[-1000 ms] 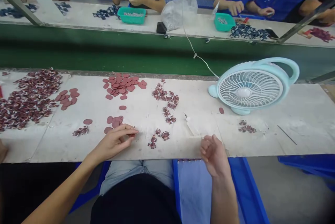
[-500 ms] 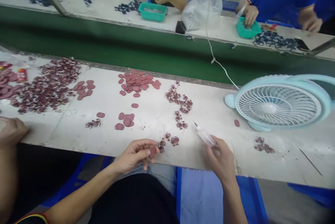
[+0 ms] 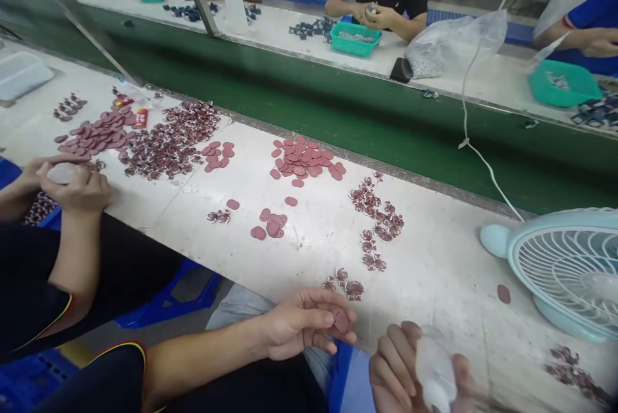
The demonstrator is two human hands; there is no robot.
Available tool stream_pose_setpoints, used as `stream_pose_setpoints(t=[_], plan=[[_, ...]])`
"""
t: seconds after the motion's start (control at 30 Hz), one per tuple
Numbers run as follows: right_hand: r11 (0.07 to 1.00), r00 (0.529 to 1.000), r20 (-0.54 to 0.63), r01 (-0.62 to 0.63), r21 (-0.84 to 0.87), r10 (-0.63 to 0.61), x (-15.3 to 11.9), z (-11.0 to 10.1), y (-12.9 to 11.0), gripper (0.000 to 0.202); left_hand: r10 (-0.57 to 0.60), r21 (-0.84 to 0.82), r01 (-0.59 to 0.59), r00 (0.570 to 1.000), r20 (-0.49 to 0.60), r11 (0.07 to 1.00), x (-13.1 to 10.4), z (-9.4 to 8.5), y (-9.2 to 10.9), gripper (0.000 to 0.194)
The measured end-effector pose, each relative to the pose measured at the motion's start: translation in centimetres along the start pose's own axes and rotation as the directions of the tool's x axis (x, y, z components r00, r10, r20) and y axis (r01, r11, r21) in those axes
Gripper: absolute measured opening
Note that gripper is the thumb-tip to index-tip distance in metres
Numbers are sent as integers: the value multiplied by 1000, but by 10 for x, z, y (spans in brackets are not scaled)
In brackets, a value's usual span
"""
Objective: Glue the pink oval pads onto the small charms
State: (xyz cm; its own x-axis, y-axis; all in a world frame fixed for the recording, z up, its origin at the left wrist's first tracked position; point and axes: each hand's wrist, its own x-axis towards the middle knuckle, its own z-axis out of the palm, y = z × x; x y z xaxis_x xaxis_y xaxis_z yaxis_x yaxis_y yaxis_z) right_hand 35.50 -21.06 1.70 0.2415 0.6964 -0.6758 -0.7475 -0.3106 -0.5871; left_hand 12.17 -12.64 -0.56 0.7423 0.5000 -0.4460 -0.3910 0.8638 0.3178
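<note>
A reddish-brown oval disc (image 3: 340, 321) with small dark dots is pinched between the thumb and fingers of my left hand (image 3: 309, 323), just off the table's front edge. My right hand (image 3: 400, 368) is wrapped round a translucent white bottle (image 3: 435, 365), its cap end pointing down toward the bottom of the view. Small brown and silver pieces (image 3: 355, 290) lie on the table just beyond my left hand. Farther back are more such pieces (image 3: 386, 220), a small group of discs (image 3: 274, 224) and a bigger disc pile (image 3: 306, 157).
A light blue fan (image 3: 574, 265) stands at the right with its cord crossing the green gap (image 3: 299, 104). At the left, a person's hands (image 3: 80, 188) hold a white bottle. Other people work at the far table with green baskets (image 3: 355, 38).
The view has swung left. My right hand has turned the bottle from tip-forward to cap-down. The disc in my left hand now faces up, showing dots.
</note>
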Motion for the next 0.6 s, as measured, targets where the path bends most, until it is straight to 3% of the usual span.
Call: stream_pose_setpoints(t=[0.07, 0.13, 0.33, 0.47, 0.6], plan=[[990, 988, 53, -143, 14, 142, -12, 26, -1, 56, -8, 1, 8, 1000, -13, 1000, 0, 0, -2, 42], [978, 975, 71, -210, 18, 208, -19, 41, -2, 58, -6, 1, 6, 1000, -25, 1000, -1, -2, -4, 41], [987, 995, 38, -96, 127, 92, -26, 63, 13, 58, 12, -18, -13, 998, -62, 1000, -11, -9, -2, 40], [999, 1000, 15, -20, -40, 21, -26, 71, 19, 55, -2, 34, 6, 995, -98, 999, -16, -10, 7, 41], [985, 992, -34, 118, -124, -123, -26, 61, 21, 57, 6, 56, 1, 992, -128, 998, -16, -6, 10, 38]])
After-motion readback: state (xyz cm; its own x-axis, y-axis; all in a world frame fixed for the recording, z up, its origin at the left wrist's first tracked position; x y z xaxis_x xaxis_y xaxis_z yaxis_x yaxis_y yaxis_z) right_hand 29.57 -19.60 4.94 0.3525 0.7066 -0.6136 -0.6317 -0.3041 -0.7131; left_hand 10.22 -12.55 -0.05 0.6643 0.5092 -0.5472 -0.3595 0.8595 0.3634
